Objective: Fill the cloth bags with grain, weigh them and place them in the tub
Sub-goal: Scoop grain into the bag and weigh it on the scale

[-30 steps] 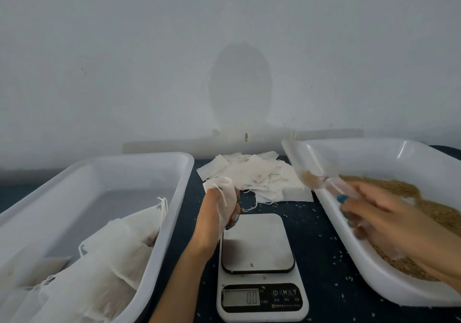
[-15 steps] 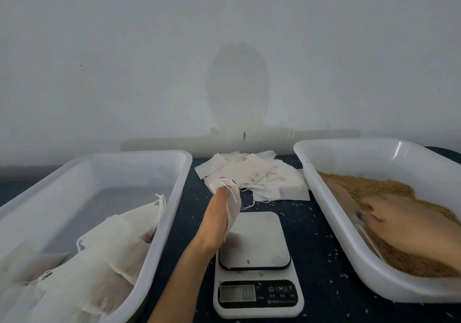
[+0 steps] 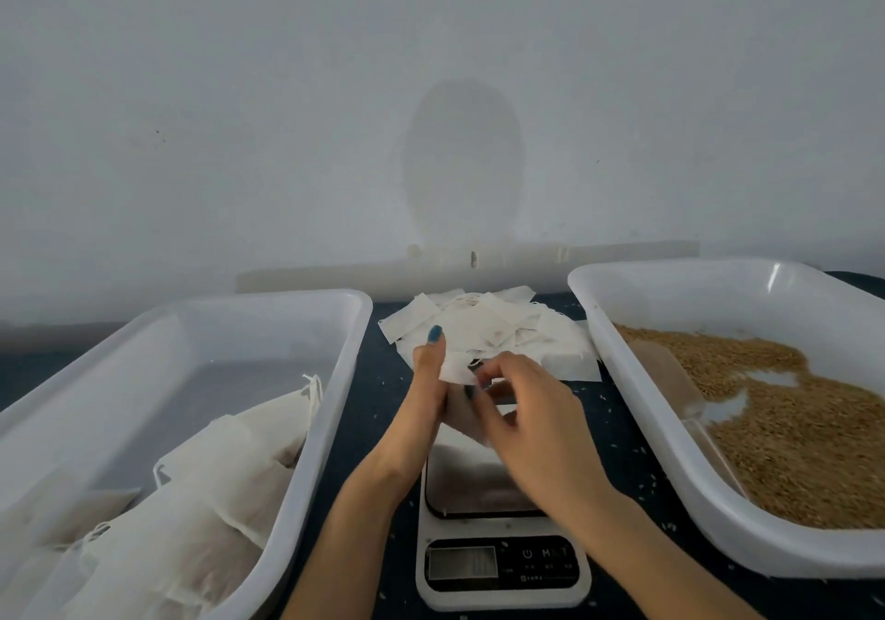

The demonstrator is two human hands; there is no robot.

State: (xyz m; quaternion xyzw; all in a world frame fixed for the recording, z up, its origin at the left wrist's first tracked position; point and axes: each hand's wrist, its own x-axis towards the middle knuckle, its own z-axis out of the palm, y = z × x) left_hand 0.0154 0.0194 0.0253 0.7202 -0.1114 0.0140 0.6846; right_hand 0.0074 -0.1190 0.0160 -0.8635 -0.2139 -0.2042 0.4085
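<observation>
Cloth bag [image 3: 457, 370] above scale [image 3: 479, 490]; filled bags [image 3: 230, 466] in left tub [image 3: 249, 327] (white, translucent)

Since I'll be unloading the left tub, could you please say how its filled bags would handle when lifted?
The filled bags slump over one another, so probably floppy, sagging when lifted. They bulge, so likely weighty for their size.

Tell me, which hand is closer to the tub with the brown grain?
Right. The right hand pinches the cloth bag over the scale, on the side toward the grain tub; the left hand grips the bag's far side.
</observation>
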